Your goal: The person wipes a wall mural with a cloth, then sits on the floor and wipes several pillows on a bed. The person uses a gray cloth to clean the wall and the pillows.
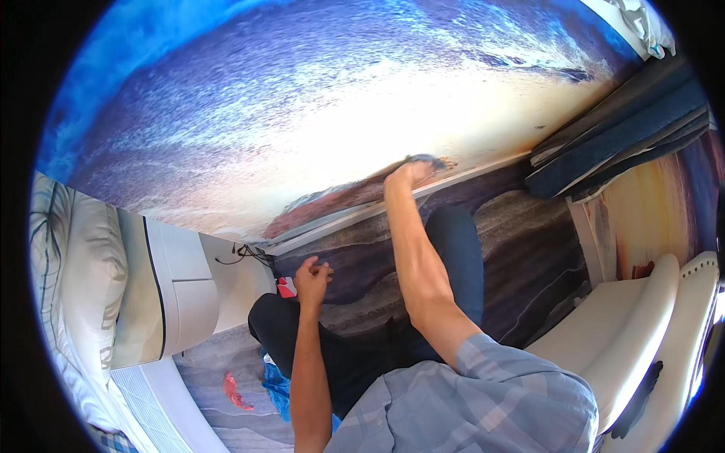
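Low on a glossy wall panel printed with a sea picture (255, 124), my right hand (418, 172) presses a dark grey cloth or pad (427, 160); motion blurs both. It works just above the white baseboard (340, 225). My left hand (312, 278) is raised over my bent knee, fingers apart and slightly curled, with nothing in it. Close beside it, a small red and white packet or box (286, 287) stands on the floor near the wall corner.
Black cables (249, 255) hang beside a white rounded cabinet (190, 283). A bed with a pillow (93, 277) is at the left. Blue crumpled plastic or cloth (276, 388) and a red scrap (235, 392) lie on the patterned floor. Dark curtains (617, 130) and a cream chair (617, 328) stand right.
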